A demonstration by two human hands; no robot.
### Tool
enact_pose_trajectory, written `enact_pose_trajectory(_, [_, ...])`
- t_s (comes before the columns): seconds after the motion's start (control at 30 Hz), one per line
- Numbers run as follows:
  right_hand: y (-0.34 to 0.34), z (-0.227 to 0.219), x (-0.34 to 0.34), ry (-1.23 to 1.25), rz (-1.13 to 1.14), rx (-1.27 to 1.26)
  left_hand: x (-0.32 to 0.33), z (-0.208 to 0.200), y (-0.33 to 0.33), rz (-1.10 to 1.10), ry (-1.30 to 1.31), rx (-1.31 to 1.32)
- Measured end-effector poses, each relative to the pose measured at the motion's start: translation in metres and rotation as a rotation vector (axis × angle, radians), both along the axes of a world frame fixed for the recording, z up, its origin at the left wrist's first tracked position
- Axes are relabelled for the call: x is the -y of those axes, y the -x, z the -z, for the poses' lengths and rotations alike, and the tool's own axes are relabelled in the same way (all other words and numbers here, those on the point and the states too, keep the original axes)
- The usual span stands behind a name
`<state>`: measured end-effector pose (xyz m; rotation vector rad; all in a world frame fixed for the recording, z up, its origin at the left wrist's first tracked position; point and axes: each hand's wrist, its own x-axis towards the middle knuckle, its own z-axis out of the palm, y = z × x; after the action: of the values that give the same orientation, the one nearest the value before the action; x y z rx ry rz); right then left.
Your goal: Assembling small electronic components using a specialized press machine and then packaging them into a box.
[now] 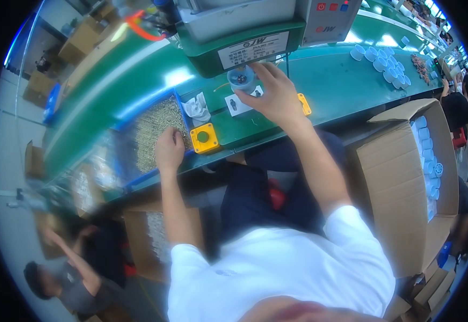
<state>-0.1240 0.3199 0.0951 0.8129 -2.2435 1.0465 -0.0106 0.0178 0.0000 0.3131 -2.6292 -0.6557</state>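
My right hand [277,96] grips a small pale-blue plastic cup [233,81] from its right side, thumb below and fingers above. A few dark metallic bits show inside the cup, just under the green head of a bench machine [244,32]. My left hand [170,153] is closed over the right edge of a blue tray [180,104] heaped with small brass-coloured metal parts [150,129]. Its fingers are curled inward, and whatever they may hold is hidden. Right beside it sits a yellow box with a green button [204,138].
A crumpled white cloth [196,109] and a white plate [238,104] lie on the green bench. Another yellow box [304,104] is partly behind my right wrist. Several pale cups [389,70] stand farther right. A cardboard box [395,198] holds more cups. A co-worker [78,268] sits at left.
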Motion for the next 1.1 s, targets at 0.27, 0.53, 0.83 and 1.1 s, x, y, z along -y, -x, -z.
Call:
enact_pose_trajectory(0.27, [-0.003,-0.005,-0.001,-0.161,0.007,-0.077,0.0,-0.001,-0.004,0.007,0.026,-0.03])
enact_pose_trajectory(0.53, [-0.002,0.056,-0.076,0.073,0.197,-0.101,-0.042,-0.001,-0.019,0.305,-0.245,-0.4])
enact_pose_trajectory(0.83, [0.005,0.068,-0.097,-0.204,0.137,-0.306,-0.046,0.005,-0.008,0.417,0.173,-0.502])
enact_pose_trajectory(1.1, [-0.01,0.096,-0.097,-0.06,0.119,-0.194,-0.048,-0.029,0.004,0.571,0.309,-0.436])
